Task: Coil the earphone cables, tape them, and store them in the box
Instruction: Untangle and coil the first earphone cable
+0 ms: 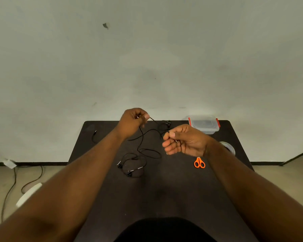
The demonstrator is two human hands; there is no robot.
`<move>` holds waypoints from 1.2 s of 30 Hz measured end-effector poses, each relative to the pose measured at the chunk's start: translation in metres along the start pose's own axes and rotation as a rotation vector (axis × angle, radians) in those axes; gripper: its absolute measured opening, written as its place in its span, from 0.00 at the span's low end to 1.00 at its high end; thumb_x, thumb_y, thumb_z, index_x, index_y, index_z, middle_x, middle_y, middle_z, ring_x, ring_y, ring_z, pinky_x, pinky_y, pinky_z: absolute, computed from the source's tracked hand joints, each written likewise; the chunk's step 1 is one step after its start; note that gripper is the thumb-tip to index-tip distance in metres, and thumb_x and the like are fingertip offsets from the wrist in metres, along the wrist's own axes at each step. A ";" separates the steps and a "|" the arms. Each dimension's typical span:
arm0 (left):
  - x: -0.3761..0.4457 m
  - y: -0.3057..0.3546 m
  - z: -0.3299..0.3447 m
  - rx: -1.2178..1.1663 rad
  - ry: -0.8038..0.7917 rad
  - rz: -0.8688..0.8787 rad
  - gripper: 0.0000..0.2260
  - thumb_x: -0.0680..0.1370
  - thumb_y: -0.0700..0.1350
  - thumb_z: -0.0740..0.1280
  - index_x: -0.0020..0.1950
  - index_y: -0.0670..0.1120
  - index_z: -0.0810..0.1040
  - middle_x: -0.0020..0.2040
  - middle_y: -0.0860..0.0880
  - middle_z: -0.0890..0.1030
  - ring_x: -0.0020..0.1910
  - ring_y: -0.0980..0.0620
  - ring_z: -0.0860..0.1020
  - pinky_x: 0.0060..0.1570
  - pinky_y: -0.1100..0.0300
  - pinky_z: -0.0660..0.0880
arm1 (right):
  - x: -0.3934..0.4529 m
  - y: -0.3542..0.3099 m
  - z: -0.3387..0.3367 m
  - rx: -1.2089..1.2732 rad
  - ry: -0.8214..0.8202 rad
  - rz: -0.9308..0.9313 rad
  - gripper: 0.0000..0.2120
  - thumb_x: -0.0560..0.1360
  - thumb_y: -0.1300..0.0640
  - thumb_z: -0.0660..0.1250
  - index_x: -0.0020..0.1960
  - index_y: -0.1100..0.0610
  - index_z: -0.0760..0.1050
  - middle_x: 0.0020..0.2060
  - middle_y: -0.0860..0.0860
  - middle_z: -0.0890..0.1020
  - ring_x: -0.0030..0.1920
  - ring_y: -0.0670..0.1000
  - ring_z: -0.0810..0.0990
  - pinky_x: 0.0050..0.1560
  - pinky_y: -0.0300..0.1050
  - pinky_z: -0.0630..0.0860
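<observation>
Overhead, the left hand (132, 122) and right hand (182, 141) each pinch the black earphone cable (143, 137), lifted above mid-table (164, 193); its slack pools below. Farther out, the clear box (204, 125) occupies the far right corner, orange scissors (199, 162) near the right edge.

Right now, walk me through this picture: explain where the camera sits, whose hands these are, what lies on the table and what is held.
The camera is worn on a person's head, looking forward and down, so both forearms reach in from below. There is no machine here. The left hand and right hand each pinch part of a thin black earphone cable above a dark table; its earbuds lie on the table. Another cable lies far left. A clear box with red clips stands at the back right. Orange scissors and a tape roll lie beside the right arm.
</observation>
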State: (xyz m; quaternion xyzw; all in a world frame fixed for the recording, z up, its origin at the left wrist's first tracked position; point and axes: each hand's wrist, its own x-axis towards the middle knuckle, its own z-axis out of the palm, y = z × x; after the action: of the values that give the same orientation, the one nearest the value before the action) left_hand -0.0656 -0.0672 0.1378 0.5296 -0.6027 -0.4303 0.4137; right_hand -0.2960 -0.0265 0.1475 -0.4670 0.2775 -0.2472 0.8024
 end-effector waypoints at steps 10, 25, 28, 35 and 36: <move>-0.065 0.002 0.042 -0.039 -0.127 -0.111 0.06 0.77 0.42 0.69 0.43 0.40 0.82 0.32 0.49 0.79 0.27 0.61 0.73 0.32 0.70 0.70 | 0.024 0.010 0.006 -0.411 0.496 -0.490 0.10 0.73 0.65 0.69 0.54 0.59 0.81 0.51 0.47 0.84 0.57 0.43 0.80 0.61 0.38 0.74; -0.023 0.051 0.004 0.436 -0.282 0.208 0.03 0.76 0.41 0.69 0.44 0.46 0.82 0.41 0.57 0.82 0.42 0.64 0.79 0.42 0.74 0.71 | 0.016 0.023 0.015 -0.280 0.221 -0.077 0.11 0.71 0.59 0.73 0.52 0.60 0.83 0.51 0.57 0.84 0.55 0.55 0.82 0.55 0.47 0.79; -0.025 0.049 0.009 0.077 -0.295 0.159 0.04 0.77 0.38 0.68 0.44 0.44 0.83 0.41 0.52 0.84 0.42 0.59 0.81 0.44 0.68 0.76 | 0.009 0.010 0.027 0.035 0.124 -0.107 0.15 0.69 0.57 0.74 0.54 0.61 0.82 0.51 0.61 0.84 0.53 0.59 0.83 0.51 0.48 0.80; -0.052 0.010 0.041 -0.449 -0.283 -0.109 0.07 0.78 0.34 0.64 0.42 0.40 0.80 0.31 0.47 0.78 0.26 0.54 0.70 0.29 0.62 0.74 | 0.013 -0.010 0.041 0.347 0.087 -0.369 0.11 0.70 0.60 0.71 0.51 0.61 0.83 0.53 0.58 0.84 0.56 0.56 0.82 0.54 0.47 0.79; -0.055 0.007 0.042 -0.468 -0.284 -0.110 0.06 0.78 0.37 0.65 0.43 0.40 0.80 0.31 0.47 0.77 0.25 0.55 0.70 0.29 0.61 0.74 | 0.016 -0.009 0.041 0.360 0.121 -0.398 0.11 0.69 0.60 0.71 0.51 0.60 0.83 0.53 0.58 0.84 0.58 0.56 0.81 0.57 0.47 0.78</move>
State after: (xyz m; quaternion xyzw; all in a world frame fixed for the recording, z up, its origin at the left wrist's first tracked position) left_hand -0.1023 -0.0091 0.1302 0.3861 -0.5092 -0.6496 0.4119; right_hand -0.2583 -0.0160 0.1684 -0.3464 0.1794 -0.4730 0.7900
